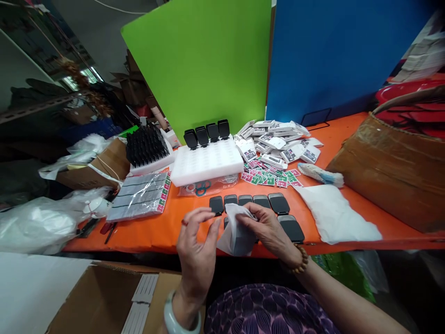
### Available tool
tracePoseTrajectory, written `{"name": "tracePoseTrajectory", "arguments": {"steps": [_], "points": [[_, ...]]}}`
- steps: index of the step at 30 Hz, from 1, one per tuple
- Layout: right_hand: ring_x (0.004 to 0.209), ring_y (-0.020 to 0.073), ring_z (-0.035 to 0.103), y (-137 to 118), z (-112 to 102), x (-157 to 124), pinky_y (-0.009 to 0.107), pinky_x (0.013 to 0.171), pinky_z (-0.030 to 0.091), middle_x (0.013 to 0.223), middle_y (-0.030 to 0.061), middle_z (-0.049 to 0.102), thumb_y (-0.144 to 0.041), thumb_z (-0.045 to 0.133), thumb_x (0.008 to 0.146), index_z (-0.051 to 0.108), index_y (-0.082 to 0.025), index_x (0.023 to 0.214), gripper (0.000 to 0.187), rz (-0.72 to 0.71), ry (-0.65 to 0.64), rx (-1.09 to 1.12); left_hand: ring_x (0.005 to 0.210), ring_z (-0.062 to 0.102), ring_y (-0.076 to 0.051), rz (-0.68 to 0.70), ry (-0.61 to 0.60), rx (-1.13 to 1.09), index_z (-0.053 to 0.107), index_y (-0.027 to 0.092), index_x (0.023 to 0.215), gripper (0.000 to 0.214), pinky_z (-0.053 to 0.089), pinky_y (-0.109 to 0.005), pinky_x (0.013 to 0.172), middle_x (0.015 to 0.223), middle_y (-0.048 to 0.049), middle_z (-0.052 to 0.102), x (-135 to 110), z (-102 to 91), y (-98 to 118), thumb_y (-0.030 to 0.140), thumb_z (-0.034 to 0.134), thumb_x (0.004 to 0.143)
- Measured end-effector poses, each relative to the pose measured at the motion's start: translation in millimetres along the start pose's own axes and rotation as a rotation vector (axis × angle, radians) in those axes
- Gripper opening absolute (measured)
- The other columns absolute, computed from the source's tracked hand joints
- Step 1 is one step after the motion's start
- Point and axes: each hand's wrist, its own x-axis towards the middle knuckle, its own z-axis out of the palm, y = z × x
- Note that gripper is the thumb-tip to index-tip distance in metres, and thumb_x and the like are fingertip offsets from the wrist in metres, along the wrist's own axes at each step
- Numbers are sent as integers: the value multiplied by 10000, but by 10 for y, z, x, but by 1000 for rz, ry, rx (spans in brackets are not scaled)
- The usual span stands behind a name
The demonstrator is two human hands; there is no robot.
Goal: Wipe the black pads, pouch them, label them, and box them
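Note:
Pinched in my right hand [266, 227] is a thin white pouch [239, 234], hanging over the front edge of the orange table. To its left, my left hand [198, 246] is raised with thumb and fingers apart and nothing between them. Beyond the hands lie several flat dark grey devices with rounded corners, such as the one at the row's left end [216, 204] and a nearer one on the right [291, 228]. My right hand and the pouch hide some of them. A stack of white pouches [339, 213] rests to the right.
A white foam tray [208, 162] holds several upright black devices [201, 135]. Small white boxes [278, 139] and coloured cards [267, 174] lie behind. A brown container [392, 162] stands right, a wrapped grey pack [139, 197] left, an open carton [100, 297] below.

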Motion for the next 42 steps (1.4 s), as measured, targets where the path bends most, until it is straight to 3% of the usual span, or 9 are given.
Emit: {"name": "tracePoseTrajectory", "arguments": {"steps": [2,5,12,18,21,24,28,35,42], "points": [[588,105,412,40,30,19,226,530,327,656,-26,521,-466,647,790,585,-178,720,303,31,74,15,901,624,-159,-7,57,36,607,227,915,117,492,-301,864,908,-21,653,-197,50,-16,158,638,825],[599,112,419,97,104,17,227,530,337,667,-22,516,-487,648,774,578,-178,735,319,62,109,25,961,638,-197,-100,-96,25,620,236,996,198,497,-342,894,992,-53,682,-468,169,-64,191,657,806],[565,105,409,269,265,-22,223,519,358,631,-33,469,-518,531,860,510,-189,712,360,80,102,27,890,644,-217,-609,-166,-246,648,190,973,252,511,-354,827,956,-77,692,-633,384,-343,272,679,736],[990,214,567,143,163,-90,360,883,456,1041,80,613,-265,563,877,569,-204,1048,182,-441,418,-422,691,575,-125,-896,-281,-659,635,152,812,270,474,-230,669,756,-5,647,-573,297,-416,303,775,637],[1090,219,552,78,120,-196,377,962,430,1107,82,624,-176,550,882,582,-227,1111,237,-618,196,-546,689,552,-113,-913,-280,-711,634,145,809,297,456,-212,654,752,-1,629,-552,247,-407,315,796,628],[1065,208,577,139,104,-279,361,949,442,1111,67,650,-192,540,904,600,-238,1136,244,-472,-103,-497,735,566,-126,-864,-285,-733,640,152,836,286,461,-216,679,795,-14,627,-515,209,-392,319,782,653],[945,180,619,296,83,-296,295,820,496,1046,45,673,-308,547,918,627,-231,1113,224,-84,-224,-164,935,589,-169,-725,-188,-645,654,155,775,228,464,-236,808,1068,-62,600,-460,178,-370,270,789,633],[745,136,580,566,123,-217,234,639,470,836,-5,620,-380,698,783,597,-210,970,273,118,-57,103,652,559,-113,-865,-321,-653,598,155,839,278,462,-217,611,737,-1,627,-517,236,-464,356,735,703],[788,161,617,684,-65,-310,282,726,501,902,21,656,-369,615,842,576,-229,1077,276,41,37,-191,557,544,-105,-959,-136,-463,555,158,800,445,459,-237,582,611,39,589,-220,190,-944,420,771,512]]}}
